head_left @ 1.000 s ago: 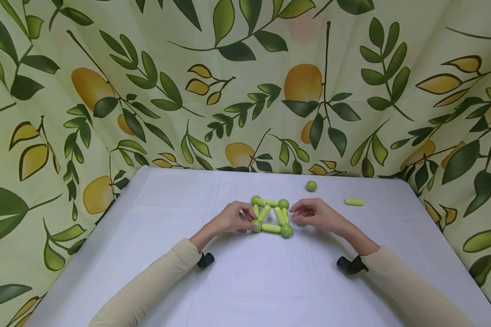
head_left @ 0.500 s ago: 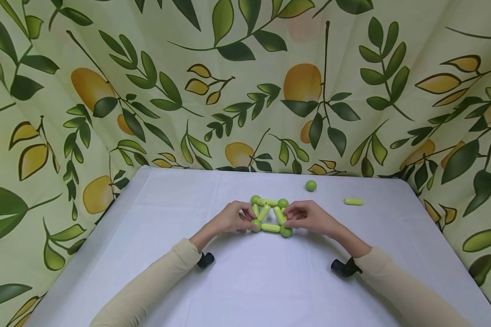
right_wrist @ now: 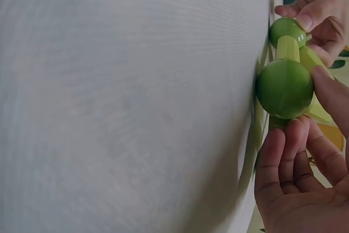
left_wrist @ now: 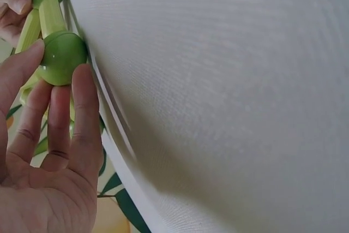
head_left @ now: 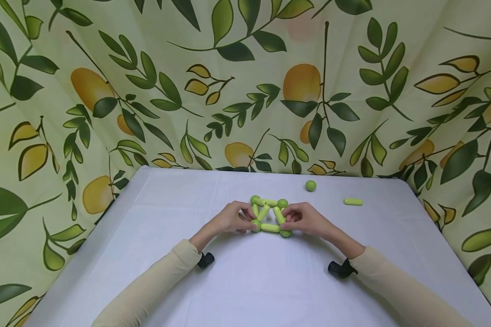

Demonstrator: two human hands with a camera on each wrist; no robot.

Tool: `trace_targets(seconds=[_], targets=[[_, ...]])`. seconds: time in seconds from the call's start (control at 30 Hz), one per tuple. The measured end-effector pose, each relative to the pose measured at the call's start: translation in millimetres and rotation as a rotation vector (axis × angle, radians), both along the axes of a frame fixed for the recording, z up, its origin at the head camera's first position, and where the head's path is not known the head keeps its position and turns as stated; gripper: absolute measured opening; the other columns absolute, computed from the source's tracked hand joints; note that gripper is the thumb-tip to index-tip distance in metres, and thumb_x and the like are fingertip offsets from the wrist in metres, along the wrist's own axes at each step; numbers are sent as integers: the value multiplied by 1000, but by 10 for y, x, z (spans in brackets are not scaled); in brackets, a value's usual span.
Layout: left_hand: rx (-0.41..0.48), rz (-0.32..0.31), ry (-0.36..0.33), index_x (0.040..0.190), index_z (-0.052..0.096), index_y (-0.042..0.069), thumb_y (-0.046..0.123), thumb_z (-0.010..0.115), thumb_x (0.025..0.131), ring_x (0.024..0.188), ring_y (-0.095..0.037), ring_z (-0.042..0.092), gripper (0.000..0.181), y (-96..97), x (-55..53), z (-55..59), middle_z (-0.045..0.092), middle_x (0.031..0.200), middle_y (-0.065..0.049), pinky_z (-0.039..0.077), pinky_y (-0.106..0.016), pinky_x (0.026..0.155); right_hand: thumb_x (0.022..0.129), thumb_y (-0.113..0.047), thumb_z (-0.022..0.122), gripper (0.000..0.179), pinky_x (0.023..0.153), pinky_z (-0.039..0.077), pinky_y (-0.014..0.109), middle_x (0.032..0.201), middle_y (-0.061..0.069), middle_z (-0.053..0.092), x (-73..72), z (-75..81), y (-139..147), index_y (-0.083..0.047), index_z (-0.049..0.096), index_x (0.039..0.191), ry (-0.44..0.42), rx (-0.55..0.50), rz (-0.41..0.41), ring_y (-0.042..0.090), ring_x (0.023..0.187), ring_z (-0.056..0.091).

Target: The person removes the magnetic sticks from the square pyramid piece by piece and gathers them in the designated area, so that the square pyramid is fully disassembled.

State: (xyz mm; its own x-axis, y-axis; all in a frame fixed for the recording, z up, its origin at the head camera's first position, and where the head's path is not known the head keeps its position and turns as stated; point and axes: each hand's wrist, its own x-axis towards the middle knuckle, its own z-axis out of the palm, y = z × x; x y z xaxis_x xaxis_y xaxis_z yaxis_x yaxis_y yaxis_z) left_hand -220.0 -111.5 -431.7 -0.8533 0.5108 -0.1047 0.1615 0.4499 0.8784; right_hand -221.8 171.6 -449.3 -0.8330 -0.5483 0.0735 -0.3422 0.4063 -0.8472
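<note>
A frame of green balls and yellow-green ridged rods lies on the table, its corner balls joined by rods into a four-sided base. Two more rods slant up and inward from the front corners. My left hand pinches the front left ball between thumb and fingers. At the front right ball, my right hand has its thumb on one side and its fingertips on the other. That hand hides part of the right side rod in the head view.
One loose green ball lies behind the frame, near the table's back edge. A loose rod rests farther right. White cloth covers the table, and a leaf-patterned curtain hangs behind it.
My right hand has moved left from beside the frame onto its front right corner. The left hand and the frame have stayed in place.
</note>
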Motion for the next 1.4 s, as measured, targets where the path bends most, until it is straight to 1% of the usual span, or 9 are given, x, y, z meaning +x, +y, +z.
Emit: trace_targets(seconds=[0.13, 0.3, 0.5, 0.73, 0.93, 1.17, 1.4], targets=[[-10, -1, -3, 91, 69, 3, 0, 85, 81, 66, -22, 67, 19, -6, 1, 4, 65, 85, -2, 59, -34, 62, 84, -13, 86, 24, 65, 48, 23, 79, 1, 60, 3, -14, -20, -1, 70, 98, 16, 17, -14, 19, 74, 55], [-18, -1, 1, 91, 69, 3, 0, 85, 81, 66, -21, 68, 18, -4, 3, 11, 65, 84, -2, 59, -33, 62, 85, -14, 85, 23, 64, 47, 23, 79, 1, 59, -1, -29, -32, -1, 70, 97, 9, 8, -25, 19, 74, 54], [-25, -6, 14, 91, 70, 4, 1, 85, 82, 65, -19, 67, 18, 7, 7, 26, 65, 84, -1, 58, -33, 61, 86, -13, 84, 21, 63, 45, 22, 79, 2, 58, 30, -2, -44, -2, 70, 96, -7, -1, -37, 18, 73, 53], [-32, -6, 17, 91, 70, 4, 1, 85, 82, 65, -19, 66, 18, 6, 4, 34, 65, 83, -1, 58, -32, 61, 86, -11, 84, 20, 63, 45, 22, 80, 2, 59, 43, 16, -52, -1, 71, 96, -12, -22, -31, 18, 74, 53], [-30, -9, 17, 90, 70, 3, 1, 85, 81, 64, -18, 66, 18, 5, -2, 32, 64, 83, -1, 58, -32, 61, 85, -14, 85, 19, 65, 46, 23, 80, 1, 59, 32, -4, -44, -4, 71, 95, 5, -18, -25, 18, 75, 54], [-35, 0, 12, 90, 70, 3, 0, 85, 81, 63, -17, 65, 18, 14, -2, 33, 64, 81, -1, 58, -33, 61, 86, -12, 84, 19, 69, 50, 24, 84, 1, 61, 9, -19, -35, -7, 73, 100, 17, -35, 11, 19, 80, 56], [-43, 11, 6, 90, 70, 5, 0, 85, 81, 65, -17, 65, 18, 15, 9, 37, 66, 83, -1, 59, -33, 61, 85, -12, 85, 18, 70, 52, 25, 85, 2, 64, -8, 5, 17, -9, 73, 99, 66, -72, 8, 21, 80, 59]])
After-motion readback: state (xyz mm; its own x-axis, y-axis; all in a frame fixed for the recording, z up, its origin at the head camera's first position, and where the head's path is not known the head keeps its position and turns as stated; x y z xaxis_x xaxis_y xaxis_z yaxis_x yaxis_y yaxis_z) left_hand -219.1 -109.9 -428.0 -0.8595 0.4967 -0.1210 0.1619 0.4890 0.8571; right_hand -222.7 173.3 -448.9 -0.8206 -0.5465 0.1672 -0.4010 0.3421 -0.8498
